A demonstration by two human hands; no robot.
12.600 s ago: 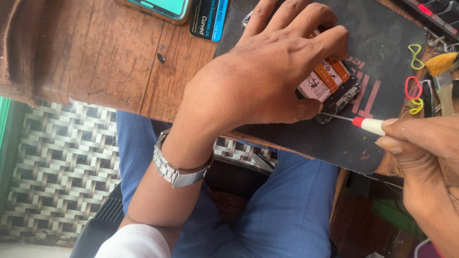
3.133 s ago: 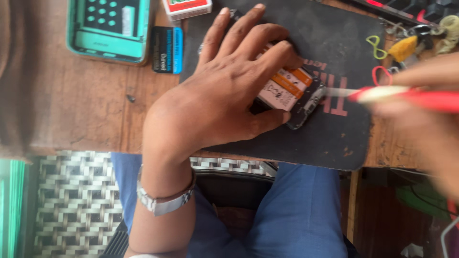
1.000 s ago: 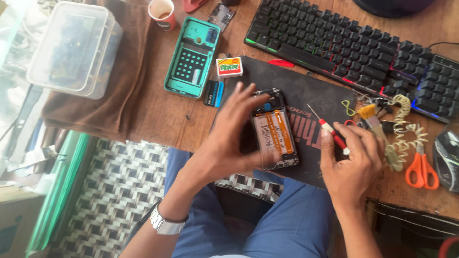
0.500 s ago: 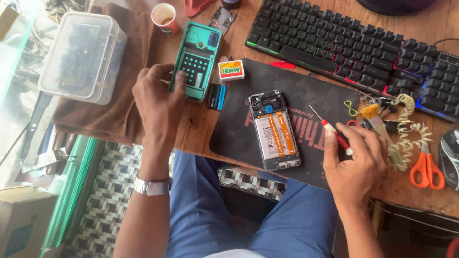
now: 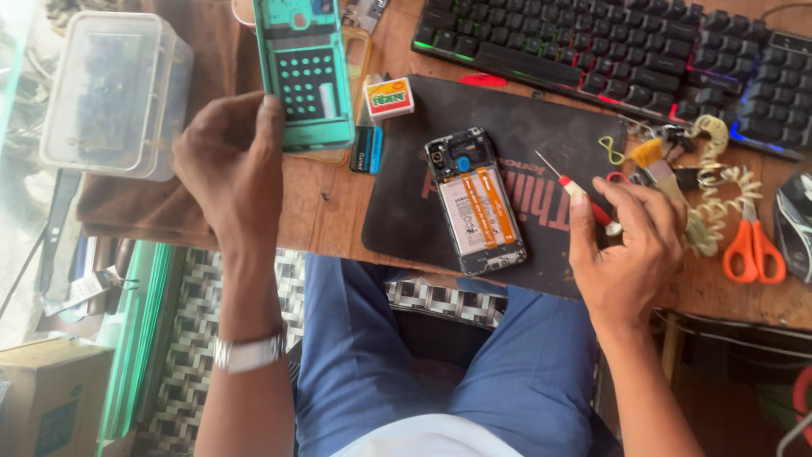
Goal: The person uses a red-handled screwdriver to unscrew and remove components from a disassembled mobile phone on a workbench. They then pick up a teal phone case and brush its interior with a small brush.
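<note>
An opened phone point(image 5: 478, 199) lies face down on a black mat point(image 5: 406, 228), its battery and orange strips showing. My left hand point(image 5: 228, 161) is well to its left, with the thumb on the left edge of a teal phone back cover point(image 5: 306, 80) that it grips by the lower corner. To the right of the phone, my right hand point(image 5: 630, 245) rests on the mat. Its fingers hold a small red-and-white screwdriver point(image 5: 584, 193) with the thin tip pointing up-left. Neither hand touches the phone.
A black keyboard point(image 5: 609, 46) runs along the far edge. Orange scissors point(image 5: 753, 245), a coiled cord point(image 5: 706, 199) and small tools lie at the right. At the left a clear plastic box point(image 5: 106, 93) sits on a brown cloth. A small red-and-yellow box point(image 5: 389, 96) is beside the cover.
My left hand has lifted off the phone, gone left and taken the teal cover. My right hand has stopped working the screwdriver at the phone and rests beside it.
</note>
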